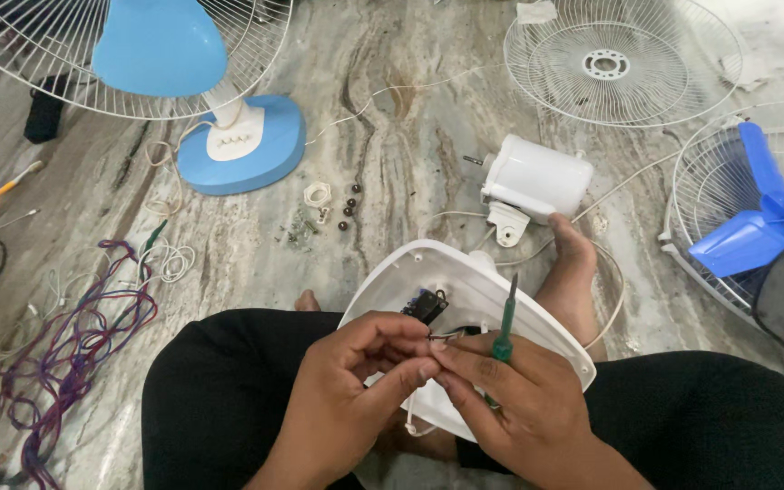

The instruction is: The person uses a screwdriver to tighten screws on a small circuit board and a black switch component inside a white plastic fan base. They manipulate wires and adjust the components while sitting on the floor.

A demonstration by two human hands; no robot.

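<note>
A thin wire (440, 337) is being pinched by both hands, left (356, 381) and right (510, 390), over the lap-held base (492, 299); the screwdriver (504, 322), gripped loosely alongside, is risking slipping.

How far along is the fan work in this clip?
Already apart: white motor housing, front grille and blue blade lie on the floor. In hand: both hands, left hand and right hand with green screwdriver, pinch wires at the upturned white base. Reassembly remains.
</note>
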